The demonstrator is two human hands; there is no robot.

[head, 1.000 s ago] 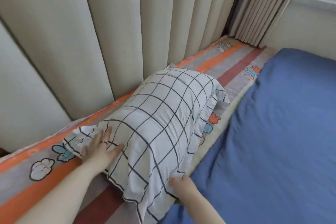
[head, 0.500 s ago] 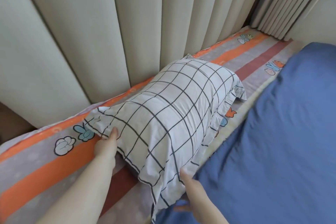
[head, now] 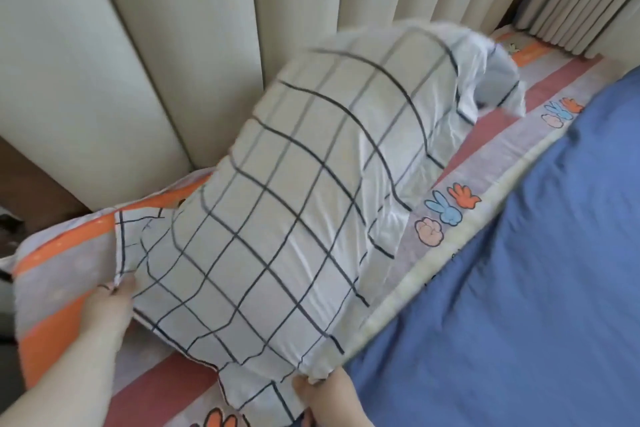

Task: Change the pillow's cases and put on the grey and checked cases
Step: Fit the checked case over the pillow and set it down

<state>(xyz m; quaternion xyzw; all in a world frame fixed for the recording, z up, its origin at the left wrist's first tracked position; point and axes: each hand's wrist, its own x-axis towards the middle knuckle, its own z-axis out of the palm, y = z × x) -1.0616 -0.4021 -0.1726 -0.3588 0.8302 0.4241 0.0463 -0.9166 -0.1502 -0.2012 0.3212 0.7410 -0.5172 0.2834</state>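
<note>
Pillow (head: 294, 218) mid-frame, already inside checked case (head: 478, 80), tilted with far end raised off sheet (head: 62, 263) toward curtain (head: 138, 62), blurred. Left hand (head: 110, 302), lower left, pinching near corner flap of checked case. Right hand (head: 332, 395), bottom centre, curled round other near corner. Blanket (head: 519, 288) at right. Probably shaking filling down: checked half nearly done, loose end at upper right not yet tidied. No grey case or second pillow in view; likely left to do.
</note>
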